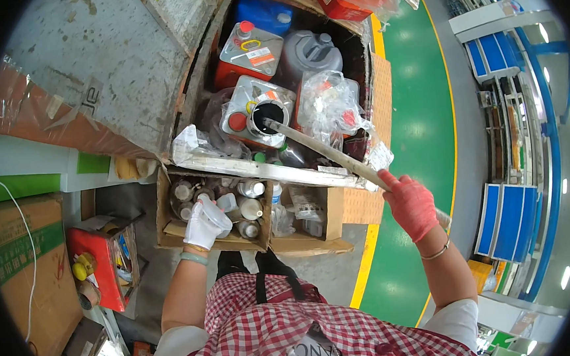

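Apron: red-and-white checked apron (275, 324) fills the lower edge, nearest the camera, cut off by the rim.
Left hand: left hand (204, 225) in a white glove, fingers curled around a small clear cup (220, 212), held just over the cardboard box (170, 235).
Right hand: right hand (411, 205) in a red glove, fist closed around the long pale stick (326, 152) near its lower end.
Stick: runs up and left from the right hand; its far tip sits in the dark round mouth of the metal can (257, 110).
Can: square silver tin with a red cap, well apart from both hands, inside the big crate (356, 60).
Hidden: plastic wrap (329, 102) covers the container beside the can; what lies under it is hard to make out. Bottles (251, 207) in the cardboard box are partly hidden by the left hand.
Edges: crate wall and a pale board close off the can's near side.
Open room: green floor (420, 122) with a yellow line on the right lies bare beside the right hand.
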### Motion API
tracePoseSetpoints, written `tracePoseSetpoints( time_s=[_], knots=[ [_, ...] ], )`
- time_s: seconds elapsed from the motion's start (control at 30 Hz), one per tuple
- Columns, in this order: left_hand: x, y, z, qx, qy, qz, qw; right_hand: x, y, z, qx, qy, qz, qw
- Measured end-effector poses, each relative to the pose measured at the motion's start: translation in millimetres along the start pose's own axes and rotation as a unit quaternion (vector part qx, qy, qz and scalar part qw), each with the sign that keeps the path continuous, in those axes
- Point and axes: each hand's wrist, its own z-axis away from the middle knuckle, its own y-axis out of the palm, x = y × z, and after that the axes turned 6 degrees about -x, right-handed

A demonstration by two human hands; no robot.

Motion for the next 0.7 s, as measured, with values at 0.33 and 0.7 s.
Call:
tracePoseSetpoints(
  time_s=[0.33,0.7],
  knots=[
    [10.9,-11.3,2.5,0.011,-0.026,0.027,0.999,-44.4,165.3,58.6,0.015,0.153,-0.477,0.866],
    [38.3,-15.7,7.3,0.022,-0.05,0.02,0.998,-53.5,267.1,67.7,-0.026,0.178,-0.361,0.915]
  ],
)
